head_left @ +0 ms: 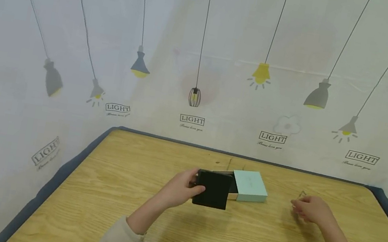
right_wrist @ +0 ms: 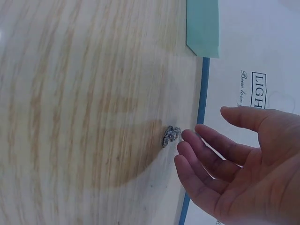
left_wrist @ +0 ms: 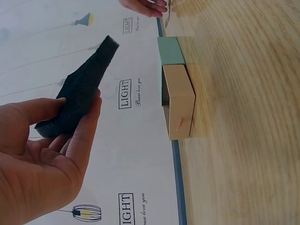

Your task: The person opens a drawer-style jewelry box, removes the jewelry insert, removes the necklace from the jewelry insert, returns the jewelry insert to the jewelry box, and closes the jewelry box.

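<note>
My left hand (head_left: pixel 180 187) pinches a black square foam pad (head_left: pixel 211 189) between thumb and fingers, raised above the table. In the left wrist view the foam pad (left_wrist: pixel 79 93) is seen edge-on and tilted. Behind it lies a pale-green box (head_left: pixel 250 185) with its beige drawer (left_wrist: pixel 182 101) slid partly out to the left. On the right, my right hand (head_left: pixel 312 209) hovers low over the table, fingers loosely bent and thumb apart. By its fingertips lies a small silvery, chain-like piece (right_wrist: pixel 171 134); whether they touch it I cannot tell.
The wooden table (head_left: pixel 104 217) has a dark blue border along its back and sides. A white wall covering (head_left: pixel 180 16) printed with hanging lamps rises behind it and at the sides. Small dark marks show on the wood near the back.
</note>
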Demonstrator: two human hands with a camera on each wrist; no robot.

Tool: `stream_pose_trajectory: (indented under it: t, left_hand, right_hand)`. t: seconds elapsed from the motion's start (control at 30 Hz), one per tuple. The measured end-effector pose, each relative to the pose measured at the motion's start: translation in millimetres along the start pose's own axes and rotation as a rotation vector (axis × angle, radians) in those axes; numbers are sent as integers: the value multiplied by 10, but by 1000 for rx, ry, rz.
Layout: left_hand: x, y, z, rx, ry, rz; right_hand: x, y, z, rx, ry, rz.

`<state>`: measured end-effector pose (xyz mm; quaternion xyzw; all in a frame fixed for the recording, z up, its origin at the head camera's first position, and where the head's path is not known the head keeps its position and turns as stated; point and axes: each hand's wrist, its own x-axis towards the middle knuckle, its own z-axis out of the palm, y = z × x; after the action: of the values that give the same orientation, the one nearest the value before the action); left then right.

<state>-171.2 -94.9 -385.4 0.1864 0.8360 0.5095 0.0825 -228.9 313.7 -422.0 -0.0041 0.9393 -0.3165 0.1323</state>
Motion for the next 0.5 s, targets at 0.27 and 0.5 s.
stream_pose_trajectory:
  t: [0.27,0.5]
  left_hand:
    - [-6,-11,9,-70,20,31]
    - [2,-41,23,-138,21,27]
  right_hand:
    - [-22,-115,36,-60,31,-61]
    - [-51,-255,81,-73,64,-100]
